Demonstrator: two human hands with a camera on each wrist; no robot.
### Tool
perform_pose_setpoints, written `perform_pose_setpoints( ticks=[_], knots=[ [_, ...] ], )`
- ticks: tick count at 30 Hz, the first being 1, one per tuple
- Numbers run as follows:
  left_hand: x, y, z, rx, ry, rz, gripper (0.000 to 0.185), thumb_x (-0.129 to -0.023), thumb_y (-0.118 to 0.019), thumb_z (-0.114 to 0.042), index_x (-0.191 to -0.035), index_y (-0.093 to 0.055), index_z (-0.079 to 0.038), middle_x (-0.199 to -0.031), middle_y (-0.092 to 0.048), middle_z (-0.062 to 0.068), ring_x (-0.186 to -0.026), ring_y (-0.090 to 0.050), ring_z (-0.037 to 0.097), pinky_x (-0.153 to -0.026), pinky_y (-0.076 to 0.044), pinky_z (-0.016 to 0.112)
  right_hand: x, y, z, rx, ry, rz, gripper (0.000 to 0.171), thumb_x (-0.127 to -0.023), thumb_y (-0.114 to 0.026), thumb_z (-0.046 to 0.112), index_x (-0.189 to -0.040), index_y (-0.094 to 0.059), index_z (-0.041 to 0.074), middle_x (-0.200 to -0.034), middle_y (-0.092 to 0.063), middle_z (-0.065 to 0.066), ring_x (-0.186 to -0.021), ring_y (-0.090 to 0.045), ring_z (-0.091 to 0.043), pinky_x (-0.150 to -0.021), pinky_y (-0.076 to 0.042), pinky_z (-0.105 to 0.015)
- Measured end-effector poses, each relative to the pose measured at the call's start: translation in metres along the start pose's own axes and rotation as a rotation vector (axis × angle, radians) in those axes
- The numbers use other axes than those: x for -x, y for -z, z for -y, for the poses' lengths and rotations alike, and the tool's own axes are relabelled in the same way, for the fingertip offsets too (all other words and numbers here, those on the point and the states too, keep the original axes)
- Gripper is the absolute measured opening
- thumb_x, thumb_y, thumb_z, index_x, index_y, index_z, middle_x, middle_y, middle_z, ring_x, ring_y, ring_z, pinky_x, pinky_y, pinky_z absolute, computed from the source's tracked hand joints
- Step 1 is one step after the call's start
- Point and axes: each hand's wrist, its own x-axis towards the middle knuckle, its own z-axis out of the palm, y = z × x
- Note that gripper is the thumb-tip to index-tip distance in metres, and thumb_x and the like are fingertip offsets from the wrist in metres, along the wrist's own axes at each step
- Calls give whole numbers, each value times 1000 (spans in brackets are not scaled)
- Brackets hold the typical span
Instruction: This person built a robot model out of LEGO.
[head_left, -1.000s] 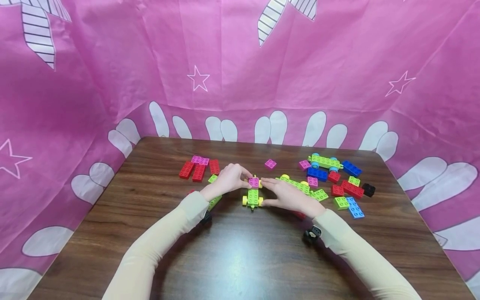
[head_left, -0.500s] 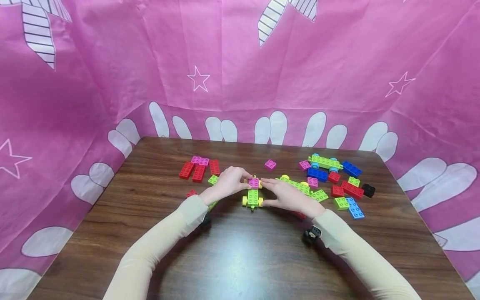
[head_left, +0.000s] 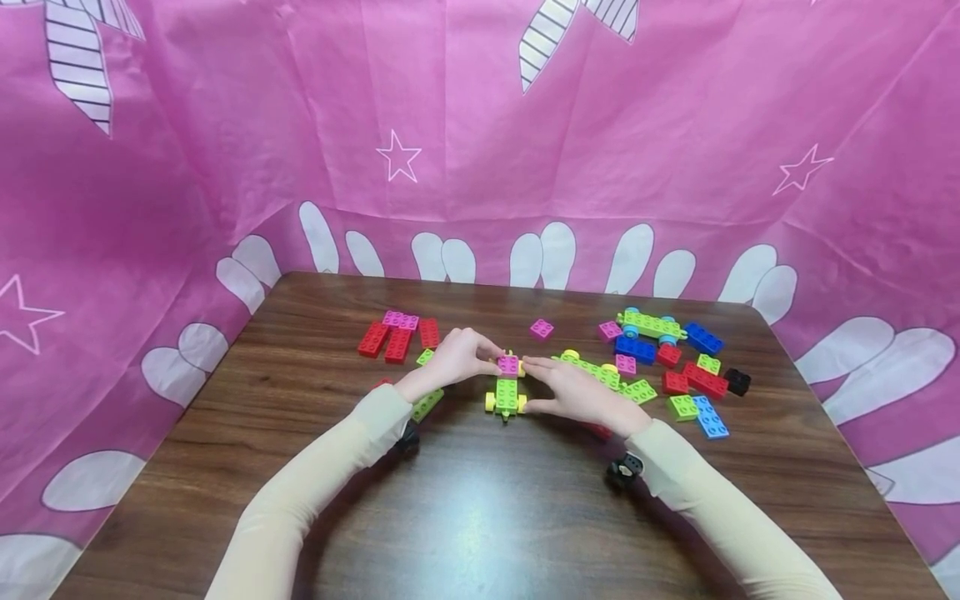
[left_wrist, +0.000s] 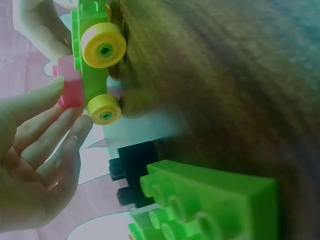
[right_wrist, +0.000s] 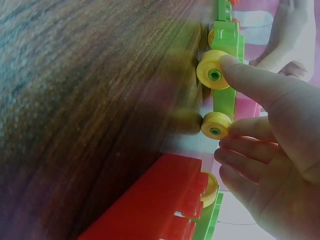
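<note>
Nothing much shifted since earlier; both hands stayed put. Left hand point(head_left: 450, 360) pinched the pink brick point(head_left: 507, 364) at 12 o'clock on the green car point(head_left: 506, 394), mid-table point(head_left: 480, 500). Right hand point(head_left: 577, 393) gripped its wheels point(right_wrist: 214, 74). Judged light, rigid, rolls; hold by chassis sides.

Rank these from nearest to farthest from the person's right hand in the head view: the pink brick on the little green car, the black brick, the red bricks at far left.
1. Pink brick: at the right hand fingertips, centre.
2. Black brick: off to the right.
3. Red bricks: far left, beyond the left hand.
</note>
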Motion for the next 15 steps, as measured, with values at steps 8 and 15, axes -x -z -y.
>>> perform_pose_setpoints(
  ticks=[8,15],
  knots=[
    [-4,4,-4,12,49,46,31,-82,-82,-24,-110,-77,-11,-109,-77,4,-101,-72,18,-88,-57,34,0,1,1,-4,3,-10,73,-89,-68,50,-144,-50,5,-150,-50,-15,-139,-49,-33,-110,-45,-52],
    [-3,2,-3,2,34,42,31,-83,-81,-24,-111,-77,-11,-110,-77,4,-101,-72,18,-89,-57,35,0,1,1,-13,-4,-8,74,-89,-69,50,-144,-50,5,-150,-51,-15,-139,-49,-33,-110,-45,-51]
  ],
)
